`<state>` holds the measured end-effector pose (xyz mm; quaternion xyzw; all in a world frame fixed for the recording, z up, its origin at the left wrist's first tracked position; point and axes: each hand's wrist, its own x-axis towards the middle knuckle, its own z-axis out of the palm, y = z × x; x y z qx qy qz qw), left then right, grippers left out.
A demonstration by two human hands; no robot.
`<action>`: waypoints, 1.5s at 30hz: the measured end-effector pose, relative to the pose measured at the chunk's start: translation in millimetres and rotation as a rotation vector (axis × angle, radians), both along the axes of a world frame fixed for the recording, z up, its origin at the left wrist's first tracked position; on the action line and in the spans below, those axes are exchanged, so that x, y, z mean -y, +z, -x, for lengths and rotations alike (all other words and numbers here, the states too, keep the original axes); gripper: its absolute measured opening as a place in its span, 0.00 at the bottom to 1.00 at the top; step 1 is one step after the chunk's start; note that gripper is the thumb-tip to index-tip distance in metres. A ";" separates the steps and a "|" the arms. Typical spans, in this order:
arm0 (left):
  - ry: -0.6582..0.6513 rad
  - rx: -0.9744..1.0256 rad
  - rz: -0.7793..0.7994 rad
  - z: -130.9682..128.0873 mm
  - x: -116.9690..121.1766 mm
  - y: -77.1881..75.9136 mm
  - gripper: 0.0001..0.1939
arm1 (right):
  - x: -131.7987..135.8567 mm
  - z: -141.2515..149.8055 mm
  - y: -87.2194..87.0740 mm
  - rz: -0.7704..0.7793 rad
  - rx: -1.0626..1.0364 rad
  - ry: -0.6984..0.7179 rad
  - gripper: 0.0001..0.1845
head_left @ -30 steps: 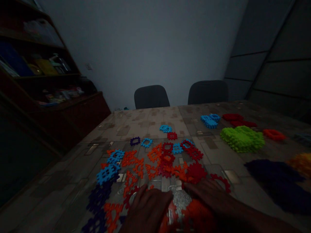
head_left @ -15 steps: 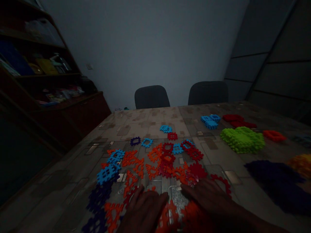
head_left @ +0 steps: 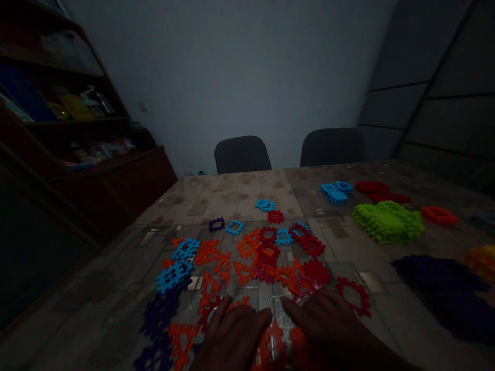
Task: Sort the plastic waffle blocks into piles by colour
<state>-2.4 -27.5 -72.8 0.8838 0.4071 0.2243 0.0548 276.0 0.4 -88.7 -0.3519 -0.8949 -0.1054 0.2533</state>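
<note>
Head view: the person's left hand (head_left: 232, 342) and right hand (head_left: 328, 330) are laid low at the near part of the table, angled toward each other, with a red-orange plastic lattice piece (head_left: 270, 350) just below and between them. The left fingers (head_left: 251, 317) and right fingers (head_left: 305, 304) are stretched out and held close together, not visibly curled. Whether anything is pinched beneath them cannot be told, as the light is poor and the hands are dark. Such a flat pose is judged better suited to pressing or gathering than to gripping.

A loose spread of orange, dark red and blue plastic lattice pieces (head_left: 247, 260) is laid just ahead of the hands on a patterned beige oilcloth tabletop (head_left: 116, 278). Off to the right, a lime-green heap of lattice pieces (head_left: 388, 222) and a sky-blue stack of lattice pieces (head_left: 334, 193) are kept well apart, apparently grouped by colour. A navy heap (head_left: 436, 293) is too dark for single pieces to be made out. The nearest pieces are cut off by the lower frame edge, and a yellow-orange heap (head_left: 483, 263) is cut off at the right edge.
</note>
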 end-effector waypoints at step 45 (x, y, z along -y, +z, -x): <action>-0.158 -0.034 0.039 -53.2 -22.7 23.8 0.46 | -11.9 -70.3 59.0 0.321 0.008 -0.113 0.71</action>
